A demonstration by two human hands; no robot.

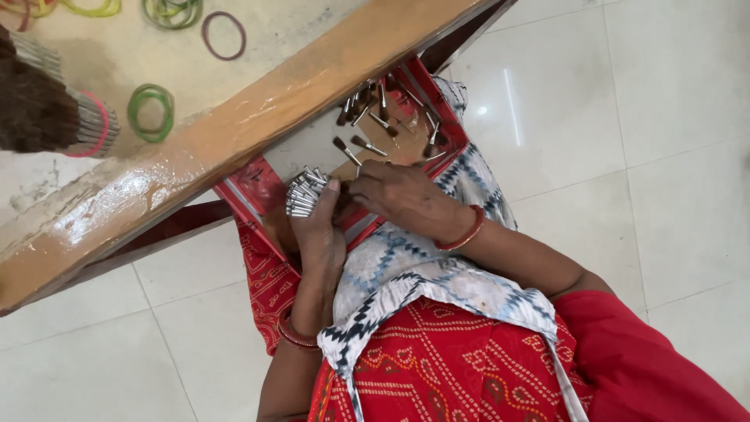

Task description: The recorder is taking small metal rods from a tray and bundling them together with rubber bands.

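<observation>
Left hand (319, 228): grip wrapped around a bundle of small brushes (305, 192), metal ferrules fanned out past the thumb, held just under the desk edge (258, 117). Right hand (402, 197): fingers curled in against the bundle on the bristle side; can't tell if they pinch a single brush or just steady the pack.

Handling, my read: each brush is light and stiff at the ferrule, soft at the tip, and the smooth metal is likely slippery, so the pack could splay. Best held around the ferrules, not the bristles.

Loose brushes (375, 117) lie scattered in a red tray (449, 125) on the lap, just beyond the right hand.

On the desk: rubber bands, green (151, 112) and maroon (223, 35), plus a finished banded bundle (55, 109) at the left edge. No readable labels; the tray rim is plain red.
</observation>
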